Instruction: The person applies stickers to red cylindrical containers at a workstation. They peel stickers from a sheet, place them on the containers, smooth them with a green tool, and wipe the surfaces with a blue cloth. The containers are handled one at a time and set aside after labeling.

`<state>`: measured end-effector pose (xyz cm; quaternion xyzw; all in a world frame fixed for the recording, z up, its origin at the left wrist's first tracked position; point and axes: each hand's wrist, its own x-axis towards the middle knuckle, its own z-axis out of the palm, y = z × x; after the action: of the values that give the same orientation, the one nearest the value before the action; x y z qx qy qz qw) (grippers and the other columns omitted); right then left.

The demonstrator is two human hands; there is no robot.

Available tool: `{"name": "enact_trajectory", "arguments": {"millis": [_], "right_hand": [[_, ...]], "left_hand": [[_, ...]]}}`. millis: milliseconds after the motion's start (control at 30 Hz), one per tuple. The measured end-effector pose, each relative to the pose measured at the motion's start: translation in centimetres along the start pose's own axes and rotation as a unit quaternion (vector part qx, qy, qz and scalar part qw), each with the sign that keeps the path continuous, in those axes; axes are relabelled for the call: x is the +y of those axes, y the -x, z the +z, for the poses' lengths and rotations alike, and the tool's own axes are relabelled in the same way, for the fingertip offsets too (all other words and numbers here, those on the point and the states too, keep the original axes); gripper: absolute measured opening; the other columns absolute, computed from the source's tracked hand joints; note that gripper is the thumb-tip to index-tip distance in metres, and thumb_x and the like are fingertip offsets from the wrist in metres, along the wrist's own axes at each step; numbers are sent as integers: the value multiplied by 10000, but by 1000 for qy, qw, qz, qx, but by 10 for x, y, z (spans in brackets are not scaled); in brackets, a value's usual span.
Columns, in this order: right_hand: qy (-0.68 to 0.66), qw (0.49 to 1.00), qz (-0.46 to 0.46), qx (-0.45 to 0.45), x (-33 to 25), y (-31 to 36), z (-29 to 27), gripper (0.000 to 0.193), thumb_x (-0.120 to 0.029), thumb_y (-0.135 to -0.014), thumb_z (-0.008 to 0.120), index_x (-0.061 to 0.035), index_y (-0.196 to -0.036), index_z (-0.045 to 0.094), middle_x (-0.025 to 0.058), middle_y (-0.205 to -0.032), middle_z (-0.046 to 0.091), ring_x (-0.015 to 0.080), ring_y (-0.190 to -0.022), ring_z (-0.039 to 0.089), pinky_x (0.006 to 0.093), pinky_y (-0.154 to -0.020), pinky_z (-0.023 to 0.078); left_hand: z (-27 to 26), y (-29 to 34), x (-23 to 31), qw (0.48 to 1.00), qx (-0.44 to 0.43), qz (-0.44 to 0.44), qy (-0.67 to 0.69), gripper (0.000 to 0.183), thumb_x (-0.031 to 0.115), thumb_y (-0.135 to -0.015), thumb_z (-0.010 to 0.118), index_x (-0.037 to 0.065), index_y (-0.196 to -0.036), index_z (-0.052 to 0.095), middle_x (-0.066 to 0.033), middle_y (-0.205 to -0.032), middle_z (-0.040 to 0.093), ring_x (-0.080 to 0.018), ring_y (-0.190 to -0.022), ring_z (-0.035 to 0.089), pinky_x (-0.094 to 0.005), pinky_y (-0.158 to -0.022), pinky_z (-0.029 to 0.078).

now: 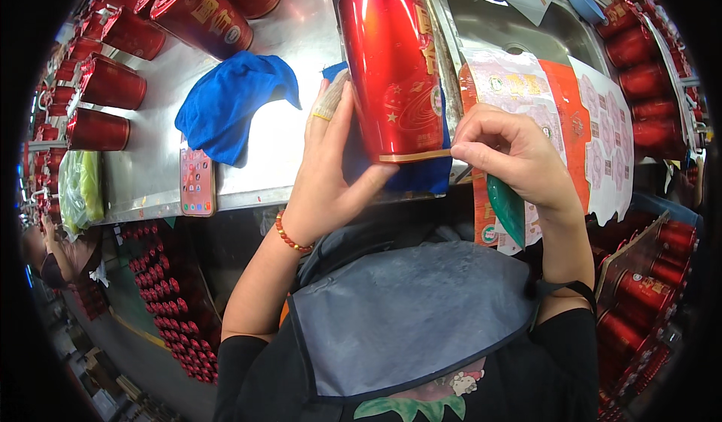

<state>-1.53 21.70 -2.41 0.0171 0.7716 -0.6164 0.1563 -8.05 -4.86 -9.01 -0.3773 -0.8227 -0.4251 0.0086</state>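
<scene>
The tall glossy red metal bottle was steadied over the steel worktop by the left hand, fingers spread behind it, so that a thin gold band at its base could be pinched by the right hand.

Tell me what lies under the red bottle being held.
Under the red bottle lies a dark blue cloth on the steel counter. The left hand grips the bottle's side; the right hand pinches its gold band. The bottle covers most of the cloth.
</scene>
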Motion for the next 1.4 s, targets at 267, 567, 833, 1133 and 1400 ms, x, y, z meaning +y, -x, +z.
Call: {"name": "enact_trajectory", "arguments": {"millis": [267,567,833,1133,1400], "right_hand": [[-20,999,-24,16,7,-2,4,139,-145,-940,742,-21,-902,692,-41,-868,581,13,-705,481,203,-615,388],[13,1000,7,3,3,-3,3,71,-55,-957,664,3,-915,667,10,-956,621,44,-798,562,213,-697,458],[11,1000,17,7,9,-7,5,89,-80,-962,685,-3,-919,669,-1,-944,615,49,-805,561,221,-712,455],[3,999,16,29,15,-13,7,171,-171,-921,769,-16,-888,704,-36,-822,559,27,-703,514,218,-619,411],[20,999,19,32,13,-12,8,168,-151,-909,772,0,-867,712,-12,-861,549,48,-729,534,224,-656,417]], "left_hand": [[6,4,6,986,28,-68,147,858,299,-921,747,-53,-1563,300,-254,-1593,331,-393,-1502,277,-478,-1227,203],[9,5,11,985,37,-81,144,815,291,-949,719,-32,-1572,305,-222,-1591,350,-352,-1474,309,-451,-1214,209],[11,7,12,986,43,-84,135,810,281,-955,710,-25,-1579,293,-217,-1585,358,-337,-1460,316,-445,-1213,206],[2,15,37,988,141,18,-64,853,415,-834,798,-15,-1493,470,-228,-1525,475,-347,-1361,449,-437,-1150,296],[25,32,42,932,160,222,-236,340,215,-825,789,139,-1156,781,-6,-1155,674,-207,-1120,554,-316,-853,530]]}}
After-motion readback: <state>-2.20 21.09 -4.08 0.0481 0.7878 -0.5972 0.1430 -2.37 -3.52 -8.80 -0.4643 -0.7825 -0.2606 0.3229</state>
